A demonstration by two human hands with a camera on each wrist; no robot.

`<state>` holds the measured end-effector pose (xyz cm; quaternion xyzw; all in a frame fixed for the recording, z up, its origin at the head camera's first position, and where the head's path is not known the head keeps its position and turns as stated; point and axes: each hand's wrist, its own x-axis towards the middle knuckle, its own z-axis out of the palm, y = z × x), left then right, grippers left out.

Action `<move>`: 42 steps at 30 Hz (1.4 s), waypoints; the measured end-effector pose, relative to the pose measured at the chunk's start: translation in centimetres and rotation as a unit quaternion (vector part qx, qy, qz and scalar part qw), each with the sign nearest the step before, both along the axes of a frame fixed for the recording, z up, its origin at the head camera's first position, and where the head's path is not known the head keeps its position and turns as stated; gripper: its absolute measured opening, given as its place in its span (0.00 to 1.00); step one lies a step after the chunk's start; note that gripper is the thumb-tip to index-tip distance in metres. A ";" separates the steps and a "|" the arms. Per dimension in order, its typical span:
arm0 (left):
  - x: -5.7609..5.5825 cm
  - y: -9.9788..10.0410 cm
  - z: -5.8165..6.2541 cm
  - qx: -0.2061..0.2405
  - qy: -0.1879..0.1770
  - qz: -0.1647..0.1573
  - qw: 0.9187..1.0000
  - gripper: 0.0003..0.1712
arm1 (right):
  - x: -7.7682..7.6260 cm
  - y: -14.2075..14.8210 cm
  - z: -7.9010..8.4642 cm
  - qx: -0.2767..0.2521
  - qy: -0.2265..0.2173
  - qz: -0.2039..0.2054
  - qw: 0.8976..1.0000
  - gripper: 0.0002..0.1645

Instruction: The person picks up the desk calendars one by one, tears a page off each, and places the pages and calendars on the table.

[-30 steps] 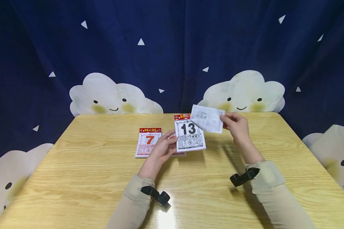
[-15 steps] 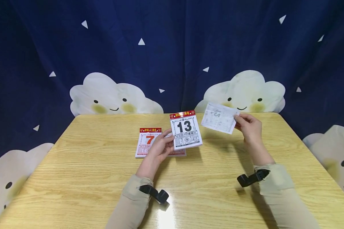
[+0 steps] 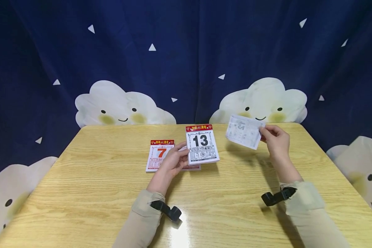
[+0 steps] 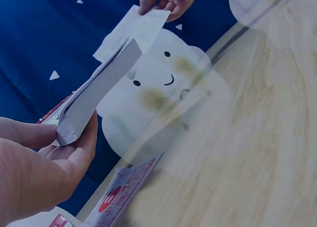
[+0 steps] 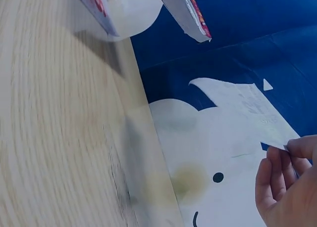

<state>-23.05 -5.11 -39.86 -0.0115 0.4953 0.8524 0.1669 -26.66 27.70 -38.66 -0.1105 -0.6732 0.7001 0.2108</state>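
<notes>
My left hand grips the left edge of a tear-off calendar whose top page reads 13 in black under a red header. In the left wrist view the thumb and fingers clasp the thick stack of pages. Off to the right, my right hand pinches a loose calendar page by its corner, its printed back toward me and a number showing through in reverse. The right wrist view shows this thin page apart from the calendar.
On the wooden table, a calendar with a red 7 lies left of the held one. Another red-printed calendar is mostly hidden beneath my left hand and the held calendar. A dark blue curtain with clouds hangs behind the table.
My right hand has moved to the right with the loose page, from overlapping the calendar's upper corner to clear of it. The left hand and its calendar have shifted slightly left.
</notes>
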 end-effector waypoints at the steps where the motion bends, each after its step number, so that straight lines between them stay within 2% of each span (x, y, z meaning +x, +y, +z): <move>1: 0.0 0.1 0.0 -0.004 -0.002 0.000 1.000 0.26 | 1.2 -1.0 1.5 0.005 -0.010 -0.008 1.000 0.07; 2: 0.0 0.2 -0.1 -0.012 -0.001 -0.001 1.000 0.26 | 2.5 -2.1 3.1 0.009 -0.022 -0.013 1.000 0.04; 4: 0.1 0.4 -0.2 -0.023 -0.004 0.000 1.000 0.26 | 2.6 -2.0 3.1 0.013 -0.021 -0.023 0.999 0.03; 5: 0.1 0.5 -0.3 -0.027 -0.003 -0.001 1.000 0.26 | 3.3 -2.7 4.0 0.043 -0.045 -0.044 0.997 0.04; 7: 0.1 0.7 -0.5 -0.032 -0.003 -0.002 0.999 0.26 | 3.5 -2.7 4.1 0.072 -0.056 -0.051 0.995 0.08; 10: 0.2 1.1 -0.7 -0.042 -0.003 -0.002 0.999 0.27 | 3.8 -2.6 4.0 0.143 -0.073 -0.060 0.985 0.14; 14: 0.3 1.6 -0.8 -0.061 -0.006 0.001 0.998 0.27 | 4.0 -2.4 3.6 0.241 -0.072 -0.076 0.965 0.18; 20: 0.4 2.3 -0.8 -0.090 -0.013 0.002 0.996 0.26 | 4.3 -2.2 3.1 0.374 -0.001 -0.092 0.923 0.14; 24: 0.4 2.8 -1.0 -0.093 -0.013 -0.002 0.996 0.26 | 4.4 -2.1 2.7 0.439 0.049 -0.080 0.893 0.11; 28: 0.5 3.2 -1.0 -0.088 -0.012 -0.014 0.996 0.26 | 4.7 -2.0 2.1 0.482 0.070 -0.050 0.872 0.09; 34: 0.6 3.7 -1.2 -0.106 -0.021 -0.013 0.994 0.27 | 5.7 -2.2 1.0 0.508 0.048 0.012 0.860 0.07; 37: 0.4 3.7 -1.9 -0.108 -0.016 -0.015 0.994 0.28 | 6.1 -2.3 0.7 0.516 0.029 0.040 0.855 0.06; 38: 0.2 3.7 -2.4 -0.095 -0.003 -0.022 0.995 0.28 | 6.2 -2.4 0.7 0.519 0.021 0.046 0.854 0.06; 42: 0.0 3.8 -2.8 -0.114 0.000 -0.018 0.993 0.28 | 6.5 -2.6 0.6 0.540 0.007 0.066 0.839 0.05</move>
